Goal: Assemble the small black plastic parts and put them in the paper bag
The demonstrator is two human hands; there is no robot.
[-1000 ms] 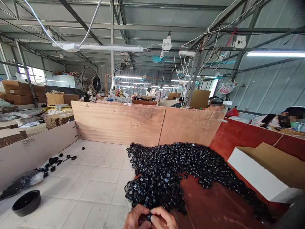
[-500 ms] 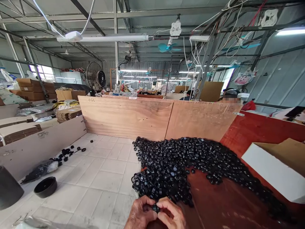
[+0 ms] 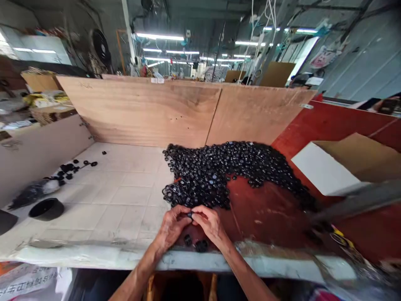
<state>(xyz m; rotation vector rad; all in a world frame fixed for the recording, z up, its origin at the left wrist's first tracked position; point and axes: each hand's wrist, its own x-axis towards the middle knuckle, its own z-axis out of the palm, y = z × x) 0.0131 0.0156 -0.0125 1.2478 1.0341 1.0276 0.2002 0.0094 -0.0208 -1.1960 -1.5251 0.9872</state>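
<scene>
My left hand [image 3: 171, 228] and my right hand [image 3: 210, 223] meet at the near edge of the table, their fingertips pinched together on a small black ring [image 3: 190, 215]. Just beyond them spreads a big heap of black plastic rings [image 3: 219, 171] over the red and white tabletop. Two or three loose black rings [image 3: 200, 246] lie on the red surface between my wrists, close to the table's front edge.
Plywood walls [image 3: 140, 108] fence the back of the table. A black bowl [image 3: 46, 209], a plastic bag [image 3: 31, 193] and scattered rings [image 3: 69, 168] lie at the left on the white tiles. An open cardboard box [image 3: 344, 165] stands at the right.
The view has tilted down, so my forearms and the table's front edge now show. My hands stay pinched together on a ring at the heap's near side.
</scene>
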